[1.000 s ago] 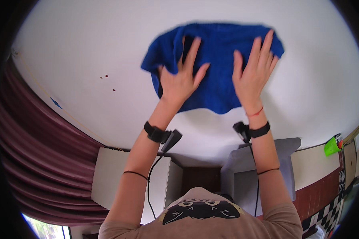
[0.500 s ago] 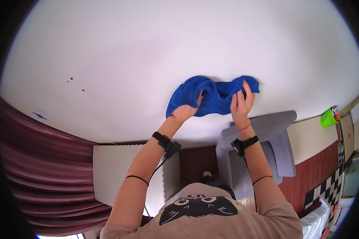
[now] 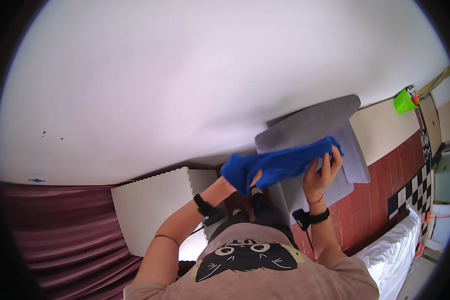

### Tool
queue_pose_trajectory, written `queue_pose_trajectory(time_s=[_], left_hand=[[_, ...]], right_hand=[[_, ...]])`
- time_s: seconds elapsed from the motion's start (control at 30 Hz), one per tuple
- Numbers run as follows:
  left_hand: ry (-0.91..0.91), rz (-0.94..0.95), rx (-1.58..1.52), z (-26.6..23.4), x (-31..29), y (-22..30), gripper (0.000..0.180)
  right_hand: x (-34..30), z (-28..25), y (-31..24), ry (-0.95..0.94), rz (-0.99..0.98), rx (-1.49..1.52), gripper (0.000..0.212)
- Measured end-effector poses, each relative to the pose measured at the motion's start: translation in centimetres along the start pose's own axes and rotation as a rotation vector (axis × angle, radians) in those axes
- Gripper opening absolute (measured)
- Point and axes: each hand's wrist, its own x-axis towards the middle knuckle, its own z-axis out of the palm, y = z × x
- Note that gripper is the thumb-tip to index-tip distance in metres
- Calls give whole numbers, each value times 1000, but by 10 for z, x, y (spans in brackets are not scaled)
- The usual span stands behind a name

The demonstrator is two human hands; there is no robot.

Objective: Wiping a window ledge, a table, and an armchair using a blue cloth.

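Note:
A blue cloth [image 3: 280, 161] is stretched between my two hands, in front of a grey armchair and away from the white wall [image 3: 160, 75]. My left hand [image 3: 226, 187] holds its left end; folds cover most of the fingers, and only the thumb side shows. At the other end, my right hand [image 3: 323, 177] is closed on the cloth, with its fingers bent up over the edge. The cloth hangs in a loose, crumpled strip, slightly blurred.
Below the wall stand the grey armchair [image 3: 310, 125] and a white scallop-edged table or cabinet [image 3: 150, 212]. A maroon curtain [image 3: 60, 235] hangs at left. At right are a green bin [image 3: 405, 103], red-brown flooring [image 3: 380, 170] and a shiny white cover [image 3: 392, 250].
Both hands have come off the wall with the blue cloth, down toward my body. The view has turned, so the armchair appears higher and the dark wall spots lower.

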Motion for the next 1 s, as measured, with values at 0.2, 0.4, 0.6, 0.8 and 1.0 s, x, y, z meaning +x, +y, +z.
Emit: queue_pose_trajectory(time_s=[0.2, 0.4, 0.6, 0.8, 1.0], left_hand=[[-172, -231, 382, 74, 42, -48, 66], [-364, -325, 203, 110, 13, -72, 66], [-434, -244, 65, 98, 16, -88, 63], [-512, 25, 18, 94, 15, -105, 67], [-641, 54, -81, 103, 41, -106, 70]], right_hand=[[8, 70, 76, -265, 227, 111, 41], [-83, 133, 129, -318, 621, 32, 67], [-105, 178, 79, -102, 933, 110, 79], [-91, 194, 40, 55, 1068, 78, 75], [-75, 200, 65, 25, 1172, -46, 77]])
